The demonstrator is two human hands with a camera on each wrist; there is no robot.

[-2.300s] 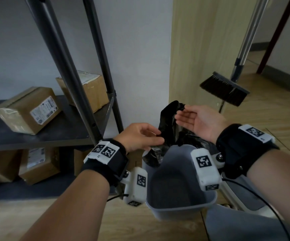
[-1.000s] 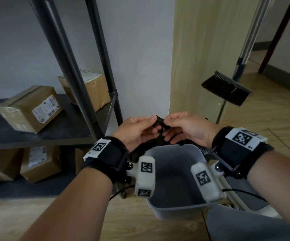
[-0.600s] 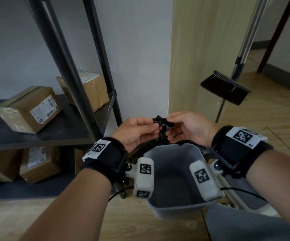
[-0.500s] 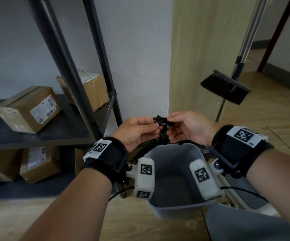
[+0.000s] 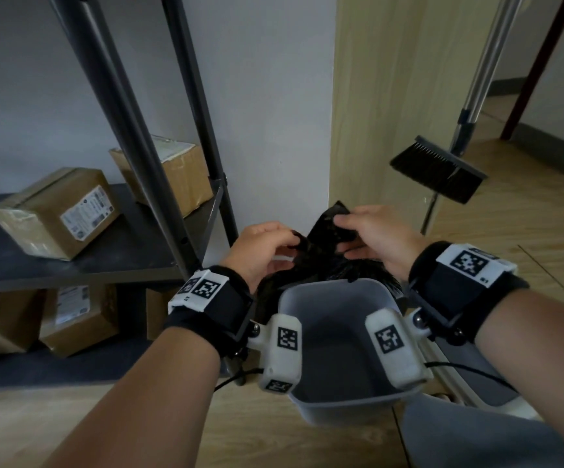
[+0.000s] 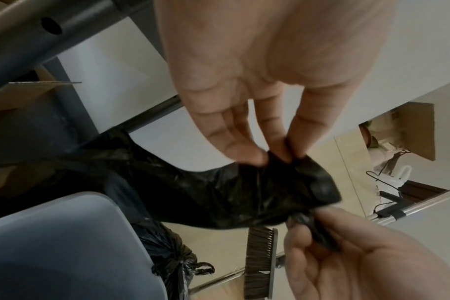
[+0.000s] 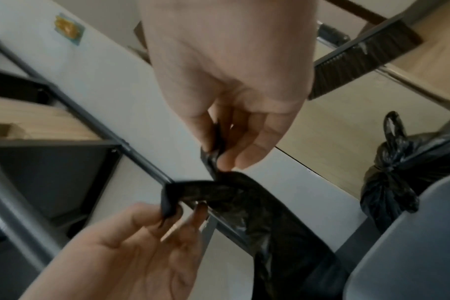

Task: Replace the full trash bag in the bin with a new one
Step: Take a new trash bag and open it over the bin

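Two boxes [image 5: 56,212] w/ unreadable labels; both hands on bag [image 5: 328,231]

Cardboard boxes [image 5: 54,211] on shelving [image 5: 112,251]; broom [image 5: 439,170] (leaning).

The bottom of the new black bag [image 5: 321,255] goes down behind the grey bin [image 5: 338,410], so I can't see where it ends. The tied full bag [image 6: 172,261] is half hidden by the bin wall. The wrist cameras cover parts of the bin's rim. The broom [image 5: 439,170] has its handle cut off at the top. The labels on the boxes [image 5: 54,211] are too small to read. The fingertips [image 6: 280,150] look blurry.
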